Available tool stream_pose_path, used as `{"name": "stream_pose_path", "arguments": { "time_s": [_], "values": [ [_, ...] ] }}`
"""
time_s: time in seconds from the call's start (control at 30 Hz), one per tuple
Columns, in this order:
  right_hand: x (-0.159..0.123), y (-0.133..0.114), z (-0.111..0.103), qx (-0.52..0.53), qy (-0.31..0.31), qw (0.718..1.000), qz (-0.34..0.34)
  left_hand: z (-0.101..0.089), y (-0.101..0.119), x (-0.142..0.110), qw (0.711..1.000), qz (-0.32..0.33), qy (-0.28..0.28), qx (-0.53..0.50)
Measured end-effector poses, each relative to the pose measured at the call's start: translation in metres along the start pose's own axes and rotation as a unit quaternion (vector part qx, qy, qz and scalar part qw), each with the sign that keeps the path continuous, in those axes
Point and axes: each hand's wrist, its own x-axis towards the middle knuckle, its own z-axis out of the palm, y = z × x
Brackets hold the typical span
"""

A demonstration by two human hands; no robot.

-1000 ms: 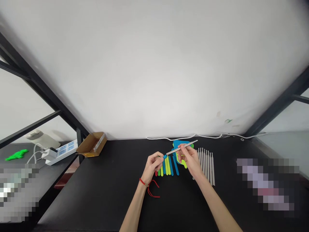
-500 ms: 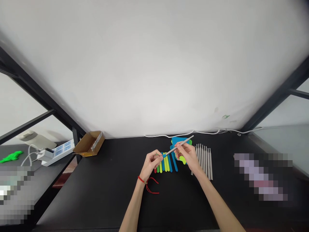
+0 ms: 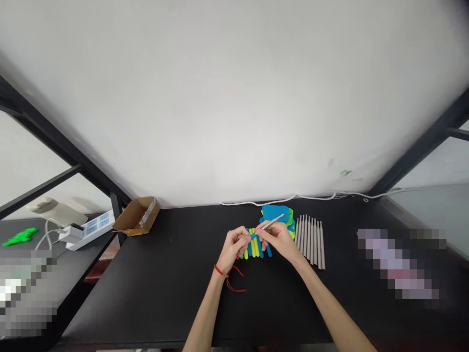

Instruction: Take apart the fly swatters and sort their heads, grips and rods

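In the head view my left hand [image 3: 234, 245] pinches a small blue plastic handle [image 3: 253, 235], most of it hidden by the fingers. Gripped in my right hand [image 3: 278, 238] is a thin grey metal rod [image 3: 274, 221], slanting up to the right. Its lower end meets the blue handle between my fingertips; how far it goes in is hidden. Beneath both hands lies a row of green, yellow and blue handles [image 3: 255, 250]. Behind the right hand are blue and green mesh fly-swatter heads [image 3: 277, 211], partly covered. Several grey rods [image 3: 310, 242] lie side by side to its right.
An open cardboard box [image 3: 137, 217] stands at the back left of the black table [image 3: 161, 278]. Left of it are a white power strip [image 3: 91, 230] and a green object [image 3: 21, 237]. A white cable [image 3: 252, 203] runs along the wall. At right lies a blurred purplish item [image 3: 395, 264].
My right hand has come closer to the left, and less of the rod shows beyond its fingers. The left hand still grips the blue handle. The whole view has shifted slightly.
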Motion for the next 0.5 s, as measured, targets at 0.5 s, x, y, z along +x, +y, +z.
{"name": "stream_pose_path", "arguments": {
  "time_s": [0.5],
  "values": [
    [0.0,0.0026,-0.0034,-0.007,0.041,0.999,-0.013,0.008,0.0004,-0.0006,0.999,-0.023,-0.005,-0.028]
  ]
}}
